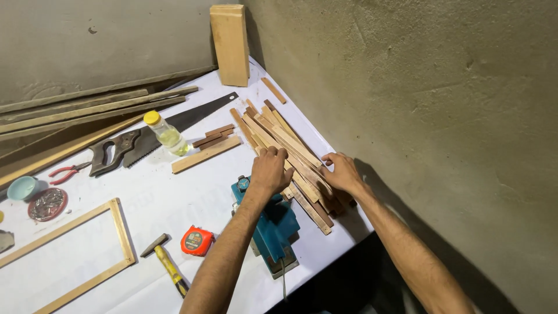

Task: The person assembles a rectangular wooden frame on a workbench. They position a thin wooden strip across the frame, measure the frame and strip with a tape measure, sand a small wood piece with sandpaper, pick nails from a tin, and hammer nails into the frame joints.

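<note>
Both the left hand [270, 170] and right hand [343, 172] rest with loosely curled fingers, gripping nothing, on the pile of wooden strips [285, 151], whose long axis runs from 11 to 5 o'clock.

Wooden frame [119, 232] cut off at bottom edge; lower slats [302, 168] hidden under both hands.

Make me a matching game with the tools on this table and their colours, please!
Things:
1. tape measure
2. hammer handle
3. power tool
4. pliers handles

Colours:
a. teal
b. red
c. orange
d. yellow

Pairs: 1-c, 2-d, 3-a, 4-b
</note>
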